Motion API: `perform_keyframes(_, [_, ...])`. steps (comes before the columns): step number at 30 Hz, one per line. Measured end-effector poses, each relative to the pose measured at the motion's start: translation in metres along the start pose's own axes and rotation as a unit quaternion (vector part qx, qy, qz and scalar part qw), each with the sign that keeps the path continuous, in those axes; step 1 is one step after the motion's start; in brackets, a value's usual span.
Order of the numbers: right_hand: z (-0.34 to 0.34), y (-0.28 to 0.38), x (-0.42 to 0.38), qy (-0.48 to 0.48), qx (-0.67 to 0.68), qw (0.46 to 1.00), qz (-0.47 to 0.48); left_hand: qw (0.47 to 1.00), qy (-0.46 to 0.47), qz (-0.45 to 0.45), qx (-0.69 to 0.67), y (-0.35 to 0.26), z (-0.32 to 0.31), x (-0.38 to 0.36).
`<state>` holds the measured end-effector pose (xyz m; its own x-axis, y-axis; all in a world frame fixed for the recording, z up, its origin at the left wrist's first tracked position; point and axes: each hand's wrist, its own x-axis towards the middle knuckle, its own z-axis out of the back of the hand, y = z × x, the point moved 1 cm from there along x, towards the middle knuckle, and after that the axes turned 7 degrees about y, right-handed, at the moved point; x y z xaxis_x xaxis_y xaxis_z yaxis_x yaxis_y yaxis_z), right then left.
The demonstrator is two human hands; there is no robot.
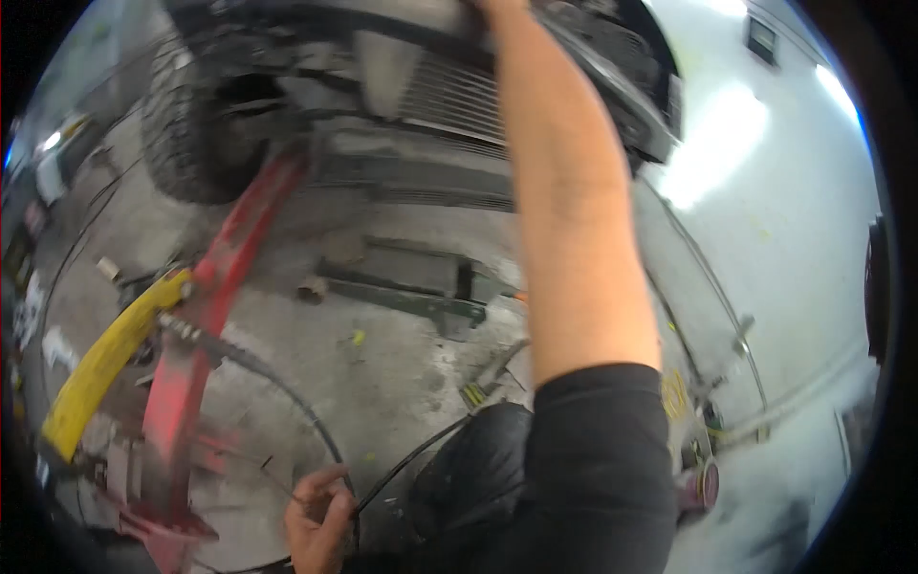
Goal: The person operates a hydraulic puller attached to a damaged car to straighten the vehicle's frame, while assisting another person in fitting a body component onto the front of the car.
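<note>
My left hand [320, 521] is low in the head view, its fingers curled together. A thin dark rod [279, 478] reaches toward the fingertips. Beside the fingers runs a black hose [292, 397], but whether the hand grips it is hidden. My right arm [579, 210] stretches up and forward over the front of a vehicle [449, 100]. Only the edge of my right hand [502, 5] shows at the top border; its fingers and anything in them are out of sight.
A red steel beam [225, 258] slants up toward the vehicle's tire [177, 139], with a curved yellow piece [110, 364] joined to it. On the floor ahead lies a dark metal frame [411, 282]. Long bars [703, 263] and a red cylindrical object [705, 485] are at the right.
</note>
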<state>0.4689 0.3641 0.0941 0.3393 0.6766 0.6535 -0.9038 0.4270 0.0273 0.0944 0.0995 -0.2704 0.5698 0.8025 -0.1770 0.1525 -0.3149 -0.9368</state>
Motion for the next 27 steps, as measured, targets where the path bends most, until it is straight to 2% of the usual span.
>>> perform_keyframes(2, [0.007, 0.019, -0.015, 0.03, -0.044, 0.998, 0.026, 0.998, 0.029, 0.029, -0.047, 0.001, 0.003, 0.001])
perform_keyframes(3, [-0.022, -0.013, 0.034, 0.003, -0.136, 0.978, 0.158, 0.996, 0.035, 0.039, -0.074, 0.0, 0.006, 0.001])
perform_keyframes(5, [-0.042, -0.037, 0.07, -0.009, -0.026, 0.991, 0.131, 0.991, 0.045, 0.049, -0.119, -0.001, 0.008, 0.001])
perform_keyframes(6, [-0.046, -0.041, 0.081, -0.024, -0.031, 0.997, 0.068, 0.987, 0.064, 0.053, -0.138, -0.003, 0.007, 0.001])
perform_keyframes(8, [-0.043, -0.04, 0.073, -0.018, -0.034, 0.992, 0.121, 0.987, 0.072, 0.045, -0.135, -0.005, 0.009, 0.0])
perform_keyframes(11, [-0.024, -0.016, 0.04, -0.007, 0.004, 0.997, 0.081, 0.987, 0.089, 0.024, -0.129, -0.001, 0.01, 0.0])
perform_keyframes(16, [-0.037, -0.039, 0.074, 0.009, 0.012, 0.997, 0.071, 0.987, 0.088, -0.014, -0.131, 0.013, 0.008, 0.004])
perform_keyframes(18, [-0.043, -0.048, 0.087, -0.013, 0.008, 0.998, 0.06, 0.991, 0.094, 0.0, -0.094, 0.015, 0.011, 0.004])
perform_keyframes(20, [-0.052, -0.073, 0.115, -0.01, 0.033, 0.991, 0.132, 0.992, 0.088, 0.001, -0.092, 0.02, 0.011, 0.003])
perform_keyframes(22, [-0.052, -0.075, 0.115, -0.003, 0.058, 0.987, 0.147, 0.99, 0.069, -0.026, -0.116, 0.025, 0.011, 0.004])
perform_keyframes(23, [-0.052, -0.073, 0.12, 0.012, 0.042, 0.991, 0.124, 0.992, 0.063, -0.032, -0.105, 0.027, 0.011, 0.003])
perform_keyframes(25, [-0.057, -0.077, 0.124, -0.013, 0.037, 0.99, 0.135, 0.994, 0.061, -0.052, -0.075, 0.028, 0.012, 0.006])
perform_keyframes(26, [-0.057, -0.077, 0.12, -0.026, 0.033, 0.99, 0.137, 0.994, 0.071, -0.041, -0.077, 0.025, 0.014, 0.007])
perform_keyframes(27, [-0.052, -0.077, 0.117, 0.004, 0.033, 0.991, 0.132, 0.993, 0.083, -0.027, -0.08, 0.021, 0.014, 0.005])
